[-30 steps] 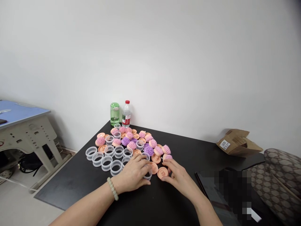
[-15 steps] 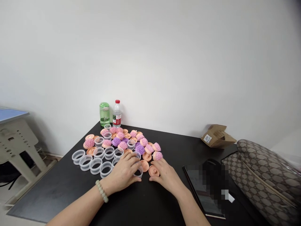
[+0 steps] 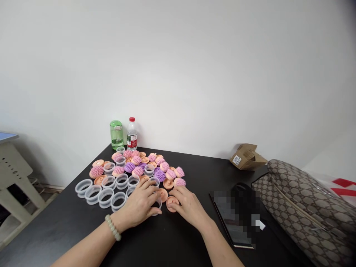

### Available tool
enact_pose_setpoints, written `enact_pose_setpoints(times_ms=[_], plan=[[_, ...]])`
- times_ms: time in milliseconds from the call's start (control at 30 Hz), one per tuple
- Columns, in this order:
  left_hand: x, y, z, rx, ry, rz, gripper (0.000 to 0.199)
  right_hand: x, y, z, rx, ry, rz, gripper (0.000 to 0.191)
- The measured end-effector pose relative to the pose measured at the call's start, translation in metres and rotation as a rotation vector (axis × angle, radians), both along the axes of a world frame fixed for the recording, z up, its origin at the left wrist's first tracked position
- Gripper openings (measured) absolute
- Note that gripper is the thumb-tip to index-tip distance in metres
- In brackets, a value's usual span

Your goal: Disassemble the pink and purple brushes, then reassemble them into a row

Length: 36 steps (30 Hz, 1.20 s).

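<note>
Round, shallow peach disc: laid flat on the black tabletop at the near right corner of the spread, partly covered by a thumb.
Right hand: narrowly curved at the disc; whether it is actually gripped cannot be told.
Thumb change: half a second ago the thumb was placed at the disc's near edge; now it is laid across the top, so firmer contact is suggested, though no lift is seen.
Left hand: loosely arched over a clear plastic ring, which is partly hidden; a firm hold cannot be confirmed.
Clear flanged rings: grouped left of the left hand, in uneven rows.
Brush heads: pink-bristled pieces and a purple-bristled piece are scattered beyond the hands.
Back corner: a green translucent bottle and a red-capped clear bottle are stood upright side by side.
Right side: a dark flat device, a crumpled brown paper bag and a brown patterned bag are seen.
</note>
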<state>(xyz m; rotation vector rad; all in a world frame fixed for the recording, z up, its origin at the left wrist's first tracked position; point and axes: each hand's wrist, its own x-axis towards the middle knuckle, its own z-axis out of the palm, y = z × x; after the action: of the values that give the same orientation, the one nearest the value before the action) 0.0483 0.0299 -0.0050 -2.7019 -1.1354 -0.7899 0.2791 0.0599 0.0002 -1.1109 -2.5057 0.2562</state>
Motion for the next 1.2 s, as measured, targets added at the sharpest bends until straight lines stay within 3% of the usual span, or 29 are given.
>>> enact_pose_setpoints(times_ms=[233, 433, 567, 700, 900, 1033, 1200], plan=[[-0.001, 0.0, 0.001, -0.009, -0.005, -0.004, 0.039, 0.001, 0.002, -0.002, 0.027, -0.066, -0.013, 0.012], [-0.001, -0.001, 0.001, -0.009, 0.038, 0.019, 0.033, -0.003, -0.001, 0.0, -0.025, -0.02, 0.089, 0.018], [-0.001, -0.002, 0.003, -0.024, 0.035, 0.015, 0.034, -0.001, -0.001, -0.001, 0.046, 0.049, 0.123, 0.02], [-0.001, -0.002, 0.005, -0.012, 0.008, -0.003, 0.033, 0.005, 0.006, -0.003, 0.148, 0.233, 0.007, 0.015], [-0.003, 0.001, 0.0, 0.027, 0.021, 0.077, 0.034, 0.027, 0.032, -0.016, 0.21, 0.453, -0.316, 0.027], [-0.004, 0.0, 0.0, 0.012, 0.034, 0.098, 0.037, 0.035, 0.047, -0.034, 0.109, 0.542, -0.461, 0.04], [-0.003, -0.001, 0.002, 0.016, 0.006, 0.1, 0.037, 0.032, 0.053, -0.048, -0.019, 0.538, -0.468, 0.048]])
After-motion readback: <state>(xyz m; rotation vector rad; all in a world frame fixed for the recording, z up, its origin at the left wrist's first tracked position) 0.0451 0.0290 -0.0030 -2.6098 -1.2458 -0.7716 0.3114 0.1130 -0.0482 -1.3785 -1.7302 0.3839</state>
